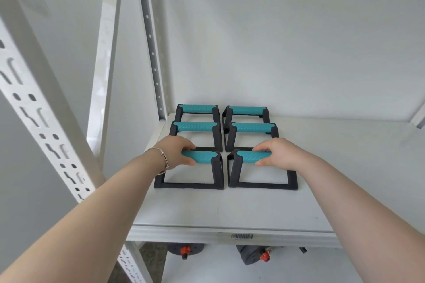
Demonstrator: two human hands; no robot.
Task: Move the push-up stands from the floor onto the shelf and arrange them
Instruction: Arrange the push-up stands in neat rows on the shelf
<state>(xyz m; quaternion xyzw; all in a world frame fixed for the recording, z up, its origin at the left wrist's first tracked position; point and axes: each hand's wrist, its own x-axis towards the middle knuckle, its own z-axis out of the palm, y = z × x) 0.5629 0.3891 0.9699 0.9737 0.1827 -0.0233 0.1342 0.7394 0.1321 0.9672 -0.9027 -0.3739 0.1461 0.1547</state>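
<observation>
On the shelf (pixel 230 213), the left hand (pixel 177 151) wraps the teal bar of the front-left stand (pixel 190 172). Just right, the right hand (pixel 276 153) clasps the front-right stand (pixel 262 172). Rigid frames, probably light; the textured bars offer sure holds.

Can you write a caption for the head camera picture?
Both hands grip the front two of six stands on the shelf.

Six push-up stands (pixel 250 127) on shelf (pixel 230 209), each hand gripping one
</observation>
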